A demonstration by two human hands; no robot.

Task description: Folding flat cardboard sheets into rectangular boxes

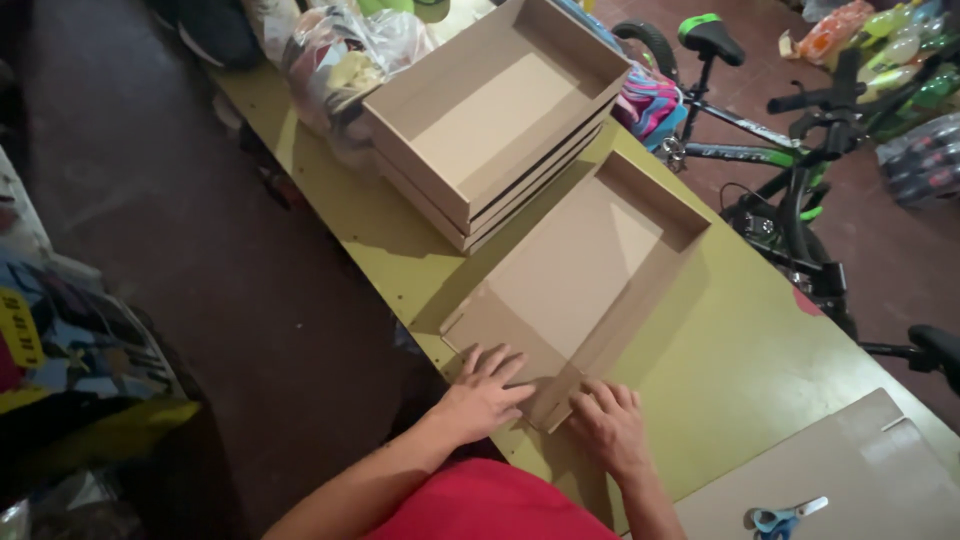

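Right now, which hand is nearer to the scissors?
Right. The right hand presses the cardboard tray on the side toward the scissors; the left hand lies farther off, beyond the right hand.

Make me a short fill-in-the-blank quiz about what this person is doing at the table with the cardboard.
1. Both hands, the left hand and the right hand, press on the near flap of a half-folded ____ box.
2. The finished boxes sit in a ____ farther along the table.
3. The blue-handled ____ lie on a flat cardboard sheet.
4. Beside the table stands a green and black ____.

Missing words: cardboard; stack; scissors; bicycle
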